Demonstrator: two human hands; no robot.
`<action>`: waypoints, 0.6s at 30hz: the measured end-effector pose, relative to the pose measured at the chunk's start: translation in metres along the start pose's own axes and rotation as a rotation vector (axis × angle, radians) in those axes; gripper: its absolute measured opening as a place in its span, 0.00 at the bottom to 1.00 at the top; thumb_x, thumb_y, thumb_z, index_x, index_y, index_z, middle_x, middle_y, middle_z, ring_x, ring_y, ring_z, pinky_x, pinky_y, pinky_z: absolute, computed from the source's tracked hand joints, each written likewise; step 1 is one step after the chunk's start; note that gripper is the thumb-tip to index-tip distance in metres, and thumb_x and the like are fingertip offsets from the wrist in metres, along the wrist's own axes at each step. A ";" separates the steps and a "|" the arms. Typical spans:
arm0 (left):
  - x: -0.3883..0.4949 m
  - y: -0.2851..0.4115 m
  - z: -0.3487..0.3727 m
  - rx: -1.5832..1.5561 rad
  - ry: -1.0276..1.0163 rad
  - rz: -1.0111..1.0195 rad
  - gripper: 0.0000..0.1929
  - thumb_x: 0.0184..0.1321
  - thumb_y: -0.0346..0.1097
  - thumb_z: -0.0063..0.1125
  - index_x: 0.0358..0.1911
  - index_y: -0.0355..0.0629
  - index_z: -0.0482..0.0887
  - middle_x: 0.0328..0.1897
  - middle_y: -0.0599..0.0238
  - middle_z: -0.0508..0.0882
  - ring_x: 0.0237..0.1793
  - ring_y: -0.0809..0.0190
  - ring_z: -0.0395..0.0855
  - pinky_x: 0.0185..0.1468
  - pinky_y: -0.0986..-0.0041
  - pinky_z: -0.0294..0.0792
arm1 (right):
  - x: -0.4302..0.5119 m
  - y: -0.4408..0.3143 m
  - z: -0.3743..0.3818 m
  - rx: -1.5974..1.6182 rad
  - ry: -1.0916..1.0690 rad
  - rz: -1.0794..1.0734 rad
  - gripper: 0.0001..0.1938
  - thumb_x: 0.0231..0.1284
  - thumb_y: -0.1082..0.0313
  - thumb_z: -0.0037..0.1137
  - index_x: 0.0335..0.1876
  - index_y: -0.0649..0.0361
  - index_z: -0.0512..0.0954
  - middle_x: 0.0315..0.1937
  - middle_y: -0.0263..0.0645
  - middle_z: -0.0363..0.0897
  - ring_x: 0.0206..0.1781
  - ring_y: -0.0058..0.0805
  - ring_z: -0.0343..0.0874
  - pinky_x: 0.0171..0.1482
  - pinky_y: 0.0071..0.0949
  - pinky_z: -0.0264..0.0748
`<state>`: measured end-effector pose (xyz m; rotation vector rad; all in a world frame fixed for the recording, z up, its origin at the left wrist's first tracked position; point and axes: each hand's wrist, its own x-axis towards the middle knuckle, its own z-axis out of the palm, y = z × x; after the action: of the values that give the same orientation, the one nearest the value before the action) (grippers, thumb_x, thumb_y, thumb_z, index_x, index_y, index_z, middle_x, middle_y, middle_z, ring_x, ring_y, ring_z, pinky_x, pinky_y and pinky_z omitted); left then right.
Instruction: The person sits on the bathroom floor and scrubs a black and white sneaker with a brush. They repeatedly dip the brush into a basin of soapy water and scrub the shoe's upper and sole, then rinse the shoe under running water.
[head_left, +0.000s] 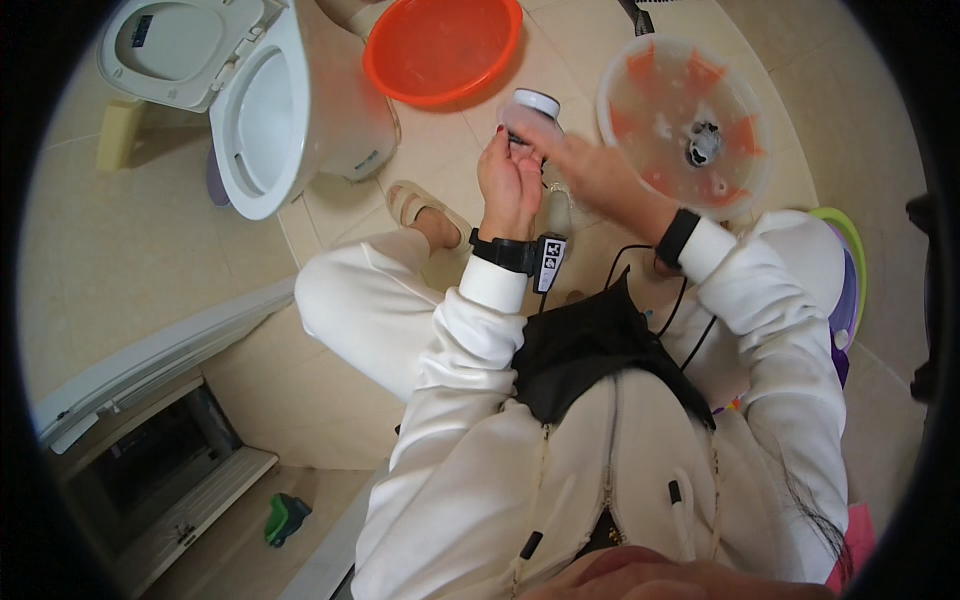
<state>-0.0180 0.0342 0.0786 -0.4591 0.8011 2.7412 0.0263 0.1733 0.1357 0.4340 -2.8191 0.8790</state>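
Held out over the floor, my left hand (510, 180) is palm up and grips a small white-and-dark object (537, 102) with a rounded white end. Its kind cannot be made out. My right hand (581, 169), blurred, is at the same object, and a pale pink blur lies over it by the fingers. Whether the right hand holds something of its own is unclear. To the right stands a clear plastic basin (609, 112) with orange patches, full of cloudy water. A small dark thing covered in white foam (703, 144) sits in that water.
An orange plastic basin (442, 52) rests on the tiled floor ahead. Left of it is a white toilet (262, 127), lid up. Green and purple basins (851, 277) stand by my right knee. Black cables (679, 307) run across my lap. A doorway sill (180, 352) lies at left.
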 end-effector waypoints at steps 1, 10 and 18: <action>-0.001 0.000 0.001 -0.002 -0.044 -0.016 0.11 0.70 0.33 0.37 0.46 0.34 0.72 0.47 0.56 0.80 0.46 0.59 0.80 0.51 0.63 0.73 | 0.001 0.001 -0.001 -0.022 0.115 0.045 0.32 0.59 0.75 0.45 0.70 0.36 0.62 0.26 0.41 0.75 0.23 0.40 0.77 0.25 0.34 0.73; -0.006 0.004 0.019 -0.010 0.004 -0.062 0.15 0.71 0.35 0.33 0.50 0.34 0.71 0.52 0.55 0.79 0.52 0.55 0.79 0.57 0.59 0.70 | -0.001 0.002 0.003 -0.002 -0.004 0.046 0.30 0.62 0.72 0.43 0.70 0.36 0.61 0.29 0.43 0.74 0.29 0.43 0.77 0.30 0.38 0.74; 0.002 0.015 0.005 -0.177 0.012 -0.054 0.16 0.70 0.34 0.32 0.54 0.32 0.69 0.57 0.51 0.76 0.59 0.51 0.73 0.66 0.53 0.63 | -0.044 0.046 0.032 0.169 -0.059 0.042 0.36 0.58 0.75 0.44 0.73 0.37 0.54 0.33 0.46 0.75 0.31 0.46 0.77 0.32 0.40 0.74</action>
<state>-0.0255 0.0250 0.0895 -0.5246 0.5422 2.7736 0.0513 0.2009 0.0745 0.4310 -2.8272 1.1372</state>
